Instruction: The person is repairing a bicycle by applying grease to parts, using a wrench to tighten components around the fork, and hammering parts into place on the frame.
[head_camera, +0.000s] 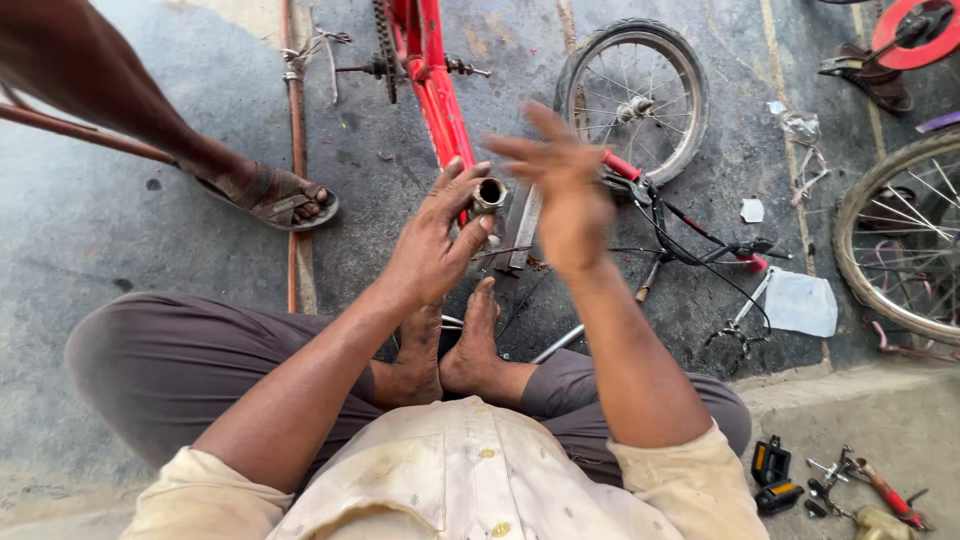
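Grey concrete floor (120, 230), oil-stained, holds a stripped red bike frame (437, 95), a small spoked wheel (633, 95), a second wheel (900, 240) at right and loose tools (860, 485) near the step; another person's sandalled foot (275, 198) stands at left. Left hand (432, 245) pinches a short metal sleeve (489, 194), open end up, probably a bearing cup; right hand (565, 195) hovers just beside it, fingers spread, holding nothing. Best to keep the sleeve upright and steady so nothing drops out.
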